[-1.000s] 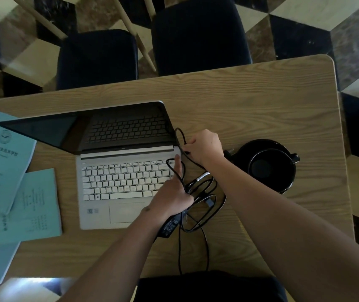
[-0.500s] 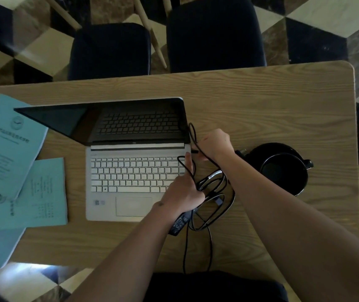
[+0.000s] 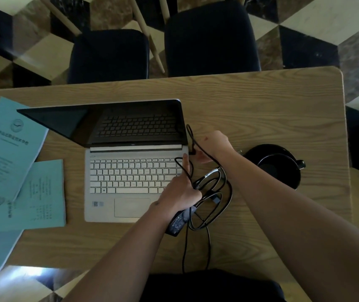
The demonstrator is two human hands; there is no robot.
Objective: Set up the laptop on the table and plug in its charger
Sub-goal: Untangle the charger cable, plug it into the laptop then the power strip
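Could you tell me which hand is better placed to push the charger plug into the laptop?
Right: the right hand pinches the plug beside the laptop edge; the left hand grips the cable bundle.

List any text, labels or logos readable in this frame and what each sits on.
None can be read.
Blue booklets: emblem and printed lines, blurred.
Laptop: key legends, palm-rest stickers and hinge logo too small.
Charger brick: label print too small.
White cable tag: illegible.

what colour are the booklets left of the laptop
Light blue with dark print, clearest in the head view: booklets lie on the table's left side.
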